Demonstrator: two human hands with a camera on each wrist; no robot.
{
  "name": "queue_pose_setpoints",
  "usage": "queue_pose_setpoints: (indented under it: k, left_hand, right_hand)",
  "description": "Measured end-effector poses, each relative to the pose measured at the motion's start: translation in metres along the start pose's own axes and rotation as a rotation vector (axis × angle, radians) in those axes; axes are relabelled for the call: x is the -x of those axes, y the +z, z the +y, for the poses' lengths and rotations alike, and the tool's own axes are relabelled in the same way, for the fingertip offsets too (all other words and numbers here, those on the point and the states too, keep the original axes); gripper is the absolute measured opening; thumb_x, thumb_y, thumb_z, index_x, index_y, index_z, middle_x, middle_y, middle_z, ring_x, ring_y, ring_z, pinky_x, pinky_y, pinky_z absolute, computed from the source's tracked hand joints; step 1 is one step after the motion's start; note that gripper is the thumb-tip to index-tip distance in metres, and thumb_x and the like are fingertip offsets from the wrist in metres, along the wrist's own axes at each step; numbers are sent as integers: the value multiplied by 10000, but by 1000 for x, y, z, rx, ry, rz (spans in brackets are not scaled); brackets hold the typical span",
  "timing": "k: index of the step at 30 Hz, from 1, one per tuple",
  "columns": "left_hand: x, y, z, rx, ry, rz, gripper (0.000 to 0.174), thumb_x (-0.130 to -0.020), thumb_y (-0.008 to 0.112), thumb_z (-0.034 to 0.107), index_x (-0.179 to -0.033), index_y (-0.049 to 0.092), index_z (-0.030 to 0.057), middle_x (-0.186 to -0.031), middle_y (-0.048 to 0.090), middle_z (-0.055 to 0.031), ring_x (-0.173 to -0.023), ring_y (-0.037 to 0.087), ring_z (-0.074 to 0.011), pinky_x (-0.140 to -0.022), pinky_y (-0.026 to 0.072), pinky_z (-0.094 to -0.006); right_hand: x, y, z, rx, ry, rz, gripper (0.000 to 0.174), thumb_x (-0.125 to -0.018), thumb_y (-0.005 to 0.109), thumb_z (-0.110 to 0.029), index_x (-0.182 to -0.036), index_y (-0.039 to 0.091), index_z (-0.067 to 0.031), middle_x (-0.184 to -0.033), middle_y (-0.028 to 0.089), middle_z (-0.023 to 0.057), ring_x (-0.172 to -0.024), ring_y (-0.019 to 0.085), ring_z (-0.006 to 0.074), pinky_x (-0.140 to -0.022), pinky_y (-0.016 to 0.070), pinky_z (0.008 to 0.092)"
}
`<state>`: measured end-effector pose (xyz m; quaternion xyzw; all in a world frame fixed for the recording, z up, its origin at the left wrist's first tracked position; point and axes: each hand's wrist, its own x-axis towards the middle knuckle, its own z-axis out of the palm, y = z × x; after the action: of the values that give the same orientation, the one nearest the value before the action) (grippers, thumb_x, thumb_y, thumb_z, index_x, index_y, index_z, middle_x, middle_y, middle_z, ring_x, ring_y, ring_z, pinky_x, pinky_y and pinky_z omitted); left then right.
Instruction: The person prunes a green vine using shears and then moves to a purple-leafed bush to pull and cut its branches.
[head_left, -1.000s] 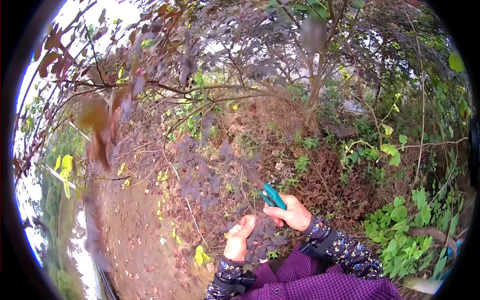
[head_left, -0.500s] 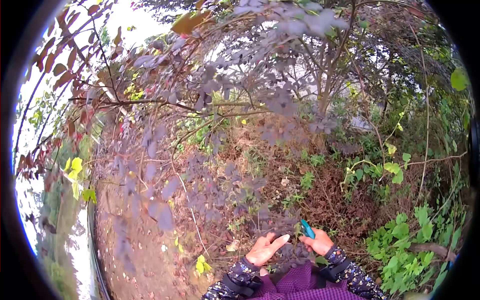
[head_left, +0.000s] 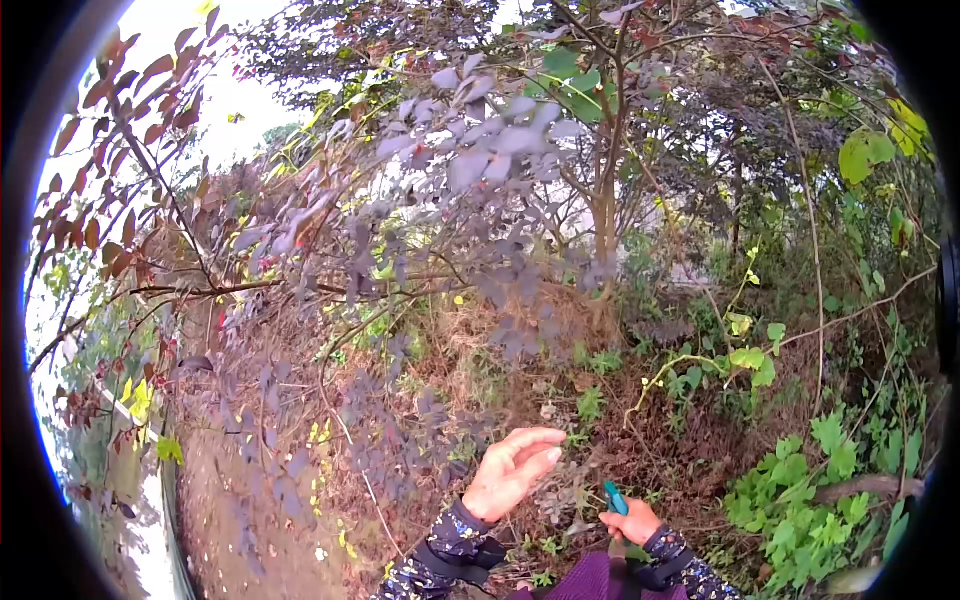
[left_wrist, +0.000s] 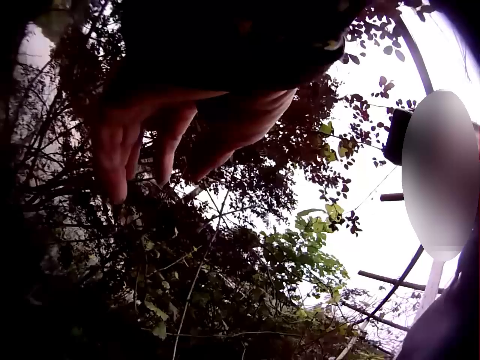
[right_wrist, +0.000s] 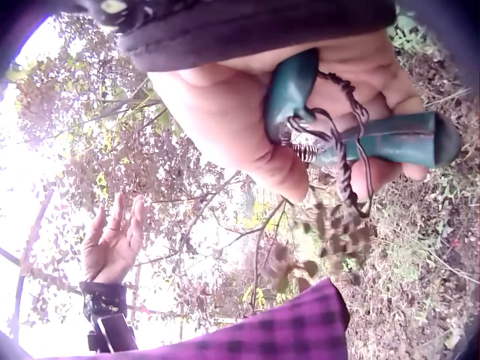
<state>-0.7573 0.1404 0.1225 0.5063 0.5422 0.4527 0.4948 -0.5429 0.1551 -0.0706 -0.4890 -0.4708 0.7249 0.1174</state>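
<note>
In my right hand [head_left: 635, 522] I hold pruning shears [head_left: 615, 497] with teal handles. The right wrist view shows the shears' handles [right_wrist: 390, 141] across the palm, with a coil spring and a loop of dark twisted cord [right_wrist: 346, 161] between them; the blades are hidden there. My left hand [head_left: 512, 475] is raised to the left of the shears and holds nothing, fingers loosely extended. Seen from the left wrist, its fingers [left_wrist: 174, 139] hang apart against dark foliage. A few dull leaves [head_left: 570, 500] lie between the two hands, and blurred brownish leaves [right_wrist: 341, 232] appear beside the shears.
Purple-leaved branches [head_left: 490, 150] spread overhead, one long bough [head_left: 250, 287] reaching left. A thin pale stem [head_left: 360, 465] slants down near my left arm. Green vine leaves [head_left: 800, 480] grow at right, by a thick branch [head_left: 870, 488]. Bare soil [head_left: 240, 500] lies at left.
My left hand has moved from low among the leaves upward and away from the right hand. The right hand, still gripping the shears, has gone lower and right. The head view has shifted.
</note>
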Motion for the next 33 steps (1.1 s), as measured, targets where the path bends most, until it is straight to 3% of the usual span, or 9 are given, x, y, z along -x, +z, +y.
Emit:
queue_pose_setpoints:
  k: [2, 3, 14, 17, 21, 25, 26, 27, 33]
  left_hand:
    - [-14, 1, 13, -66, 141, -18, 261, -895, 562, 94, -1138, 557, -1, -1089, 587, -67, -997, 578, -158, -851, 469, -285]
    - [-16, 4, 24, 14, 115, -9, 238, -896, 559, 94, -1113, 567, -3, -1076, 589, -71, -979, 586, -161, -835, 476, -291]
    - [-56, 26, 134, -48, 410, -142, 188, -891, 553, 92, -1039, 602, -13, -1057, 594, -95, -904, 605, -168, -734, 494, -277]
    - [-63, 29, 154, -12, 414, -179, 171, -888, 569, 106, -1031, 605, 18, -995, 583, -31, -879, 582, -103, -724, 473, -245]
    - [-71, 42, 176, -40, 520, -161, 182, -882, 557, 88, -1016, 610, -23, -996, 624, -87, -837, 611, -151, -683, 490, -261]
    - [-68, 57, 197, -36, 564, -211, 200, -885, 555, 97, -1037, 600, -24, -993, 625, -94, -832, 611, -155, -681, 491, -263]
    - [-67, 61, 203, -11, 567, -220, 226, -885, 557, 106, -1070, 583, -22, -994, 624, -99, -833, 610, -155, -683, 491, -263]
    - [-67, 66, 211, 14, 576, -230, 255, -886, 558, 114, -1103, 565, -20, -994, 623, -103, -834, 609, -156, -685, 491, -264]
    - [-62, 93, 267, -75, 1102, -94, 558, -832, 636, 155, -1307, 389, -1, -1230, 471, -125, -1083, 506, -187, -875, 449, -313]
  right_hand:
    - [-1, -3, 4, -14, 18, 0, 244, -828, 649, -213, -873, 550, 5, -633, 581, 25, -475, 519, 84, -456, 426, 236]
    - [1, -5, 1, 3, 43, -22, 298, -819, 664, -230, -972, 553, 0, -634, 558, 14, -524, 526, 93, -488, 444, 241]
    - [-9, -16, 14, -12, 82, -37, 328, -795, 697, -296, -862, 551, -10, -667, 596, 33, -563, 571, 110, -549, 486, 244]
    - [-8, -20, 15, -19, 91, -10, 338, -795, 696, -306, -868, 553, -9, -671, 598, 34, -557, 565, 109, -546, 482, 248]
    - [2, -22, 14, -6, 119, 26, 336, -813, 672, -323, -848, 560, -8, -668, 611, 20, -531, 551, 86, -536, 459, 241]
    - [5, -25, 26, -47, 74, 30, 352, -805, 678, -330, -874, 556, -7, -667, 607, 21, -532, 553, 86, -534, 460, 237]
    - [3, -16, 47, -2, -166, 109, 274, -786, 661, -300, -795, 598, -33, -601, 591, 38, -496, 547, 135, -475, 440, 302]
    - [15, -13, 35, 49, -142, 161, 273, -785, 666, -290, -768, 577, -32, -604, 597, 51, -494, 551, 141, -471, 441, 301]
    - [30, -6, 40, 8, -177, 199, 269, -782, 671, -288, -745, 592, -33, -602, 601, 57, -500, 553, 134, -483, 449, 296]
